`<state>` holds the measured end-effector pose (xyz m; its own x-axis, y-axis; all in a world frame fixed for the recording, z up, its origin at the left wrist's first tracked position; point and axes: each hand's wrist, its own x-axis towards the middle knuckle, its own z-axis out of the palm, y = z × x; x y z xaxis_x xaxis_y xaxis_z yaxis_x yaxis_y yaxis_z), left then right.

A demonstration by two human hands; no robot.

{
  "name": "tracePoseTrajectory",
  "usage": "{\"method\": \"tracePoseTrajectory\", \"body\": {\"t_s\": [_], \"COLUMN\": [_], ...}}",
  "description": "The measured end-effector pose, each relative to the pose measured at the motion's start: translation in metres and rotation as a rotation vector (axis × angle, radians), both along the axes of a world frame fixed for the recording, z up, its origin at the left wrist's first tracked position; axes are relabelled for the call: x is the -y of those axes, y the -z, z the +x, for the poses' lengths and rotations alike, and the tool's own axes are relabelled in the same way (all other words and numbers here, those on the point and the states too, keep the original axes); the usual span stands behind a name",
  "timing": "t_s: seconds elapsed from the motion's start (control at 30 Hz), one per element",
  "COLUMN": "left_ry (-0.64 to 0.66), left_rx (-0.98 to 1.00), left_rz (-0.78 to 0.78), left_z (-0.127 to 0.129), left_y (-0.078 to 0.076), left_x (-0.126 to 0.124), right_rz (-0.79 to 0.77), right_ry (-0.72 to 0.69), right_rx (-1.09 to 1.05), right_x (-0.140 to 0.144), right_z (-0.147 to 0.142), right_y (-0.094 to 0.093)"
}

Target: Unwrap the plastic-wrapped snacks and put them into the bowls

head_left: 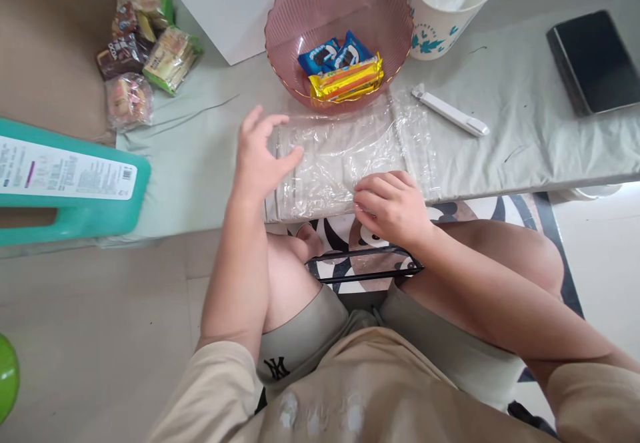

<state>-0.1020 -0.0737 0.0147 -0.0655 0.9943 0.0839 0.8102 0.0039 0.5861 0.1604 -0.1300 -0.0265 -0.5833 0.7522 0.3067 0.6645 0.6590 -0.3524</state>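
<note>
A clear plastic bag [345, 156] lies flat on the grey-green table cover, just in front of me. My left hand [260, 156] rests at the bag's left edge with fingers spread, holding nothing. My right hand [393, 206] is curled at the bag's near edge and its fingertips pinch the plastic there. Behind the bag stands a pink ribbed bowl [340, 3] holding blue cookie packets [335, 53] and a yellow wafer packet [347, 79].
A white sealing clip [450, 111] lies right of the bowl, a white paper cup [450, 3] behind it, a dark notebook [595, 59] far right. Several snack packets [145, 49] sit at the back left. A teal jug [70, 183] lies at left. My knees are under the table edge.
</note>
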Motion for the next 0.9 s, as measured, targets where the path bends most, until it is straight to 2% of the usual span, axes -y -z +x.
{"method": "tracePoseTrajectory", "body": {"t_s": [0.07, 0.1, 0.17, 0.23, 0.3, 0.43, 0.5, 0.67, 0.77, 0.9], "left_ry": [0.068, 0.135, 0.337, 0.520, 0.601, 0.535, 0.515, 0.507, 0.517, 0.564], "left_rx": [0.090, 0.132, 0.142, 0.079, 0.004, -0.122, -0.109, 0.016, -0.086, -0.147], "left_rz": [0.127, 0.136, -0.014, -0.231, -0.355, -0.371, -0.373, -0.302, -0.280, -0.356], "left_z": [0.001, 0.004, 0.010, 0.015, 0.015, 0.007, 0.002, 0.001, 0.004, 0.006], "left_y": [-0.014, -0.020, -0.027, -0.028, -0.024, -0.021, -0.024, -0.031, -0.028, -0.024], "left_x": [0.011, 0.017, 0.027, 0.034, 0.039, 0.044, 0.046, 0.050, 0.050, 0.048], "right_rz": [-0.003, 0.004, 0.054, 0.130, 0.175, 0.136, 0.127, 0.117, 0.103, 0.060], "right_ry": [0.010, 0.006, -0.008, -0.013, -0.009, 0.010, 0.009, -0.003, 0.002, 0.008], "right_rx": [0.004, 0.003, -0.014, -0.041, -0.054, -0.038, -0.045, -0.053, -0.053, -0.040], "right_x": [0.000, 0.000, 0.001, 0.001, 0.001, 0.002, 0.002, 0.002, 0.002, 0.002], "right_z": [-0.002, -0.003, -0.004, -0.005, -0.005, -0.005, -0.004, -0.003, -0.004, -0.004], "right_y": [0.000, 0.001, 0.005, 0.009, 0.011, 0.011, 0.009, 0.006, 0.005, 0.004]}}
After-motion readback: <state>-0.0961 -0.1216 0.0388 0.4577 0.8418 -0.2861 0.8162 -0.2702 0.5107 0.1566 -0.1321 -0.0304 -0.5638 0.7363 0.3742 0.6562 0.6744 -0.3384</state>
